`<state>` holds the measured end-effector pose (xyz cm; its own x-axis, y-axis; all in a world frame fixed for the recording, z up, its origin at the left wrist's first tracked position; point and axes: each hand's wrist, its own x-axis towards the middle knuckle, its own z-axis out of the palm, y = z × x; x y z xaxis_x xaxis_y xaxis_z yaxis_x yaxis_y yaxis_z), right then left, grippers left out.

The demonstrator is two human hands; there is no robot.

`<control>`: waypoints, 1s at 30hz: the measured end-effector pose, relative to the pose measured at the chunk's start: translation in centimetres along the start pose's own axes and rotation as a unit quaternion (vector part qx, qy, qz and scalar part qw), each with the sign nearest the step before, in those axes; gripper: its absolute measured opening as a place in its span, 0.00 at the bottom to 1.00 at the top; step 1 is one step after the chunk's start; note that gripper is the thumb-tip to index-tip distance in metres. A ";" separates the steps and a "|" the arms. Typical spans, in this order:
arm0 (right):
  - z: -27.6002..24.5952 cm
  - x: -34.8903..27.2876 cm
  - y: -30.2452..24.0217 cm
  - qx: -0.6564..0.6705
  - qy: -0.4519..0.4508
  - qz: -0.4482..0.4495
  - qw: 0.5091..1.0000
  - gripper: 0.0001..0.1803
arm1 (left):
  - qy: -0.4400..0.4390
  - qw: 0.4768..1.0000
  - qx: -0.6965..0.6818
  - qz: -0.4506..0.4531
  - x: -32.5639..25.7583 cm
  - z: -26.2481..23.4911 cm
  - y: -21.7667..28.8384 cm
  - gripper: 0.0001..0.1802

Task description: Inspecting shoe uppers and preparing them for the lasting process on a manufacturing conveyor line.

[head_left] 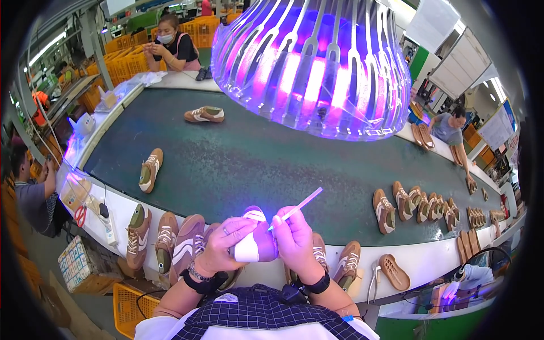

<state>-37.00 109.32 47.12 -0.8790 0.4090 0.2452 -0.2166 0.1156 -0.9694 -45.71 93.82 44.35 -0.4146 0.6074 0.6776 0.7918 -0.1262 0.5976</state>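
Observation:
Close in front of me, my left hand (pixel 221 249) grips a shoe (pixel 247 250) with a white part and a darker part tinted violet by the light. Its fingers wrap over the shoe's near left side. My right hand (pixel 296 241) pinches a thin, pale pen-like stick (pixel 305 203). The stick's lower tip meets or nearly meets the shoe; I cannot tell which. Brown sneakers with white stripes, such as one sneaker (pixel 188 243) left of my hands and another sneaker (pixel 347 263) to the right, lie along the white ledge.
A glowing violet lamp (pixel 314 73) hangs over the green belt (pixel 272 164). Several sneakers (pixel 383 211) stand at the right. Pliers (pixel 373 281) and a shoe sole (pixel 394 272) lie nearby. Red scissors (pixel 80 216) sit left. Co-workers are around the belt.

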 end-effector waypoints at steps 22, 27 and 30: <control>-0.2 -0.5 0.5 -0.007 0.000 -0.058 0.998 0.02 | -0.008 1.000 -0.006 -0.027 -0.1 0.0 0.0 0.35; -0.1 -0.3 0.3 -0.011 0.004 -0.051 0.999 0.02 | -0.007 1.000 -0.011 -0.025 0.0 0.0 0.0 0.36; -0.4 -0.5 0.9 -0.019 -0.003 -0.052 0.998 0.03 | -0.007 1.000 -0.006 -0.027 -0.2 0.0 0.0 0.36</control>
<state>-36.57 109.54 46.14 -0.8547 0.3883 0.3446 -0.2911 0.1911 -0.9374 -45.64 93.71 44.21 -0.4505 0.6250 0.6375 0.7630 -0.1013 0.6384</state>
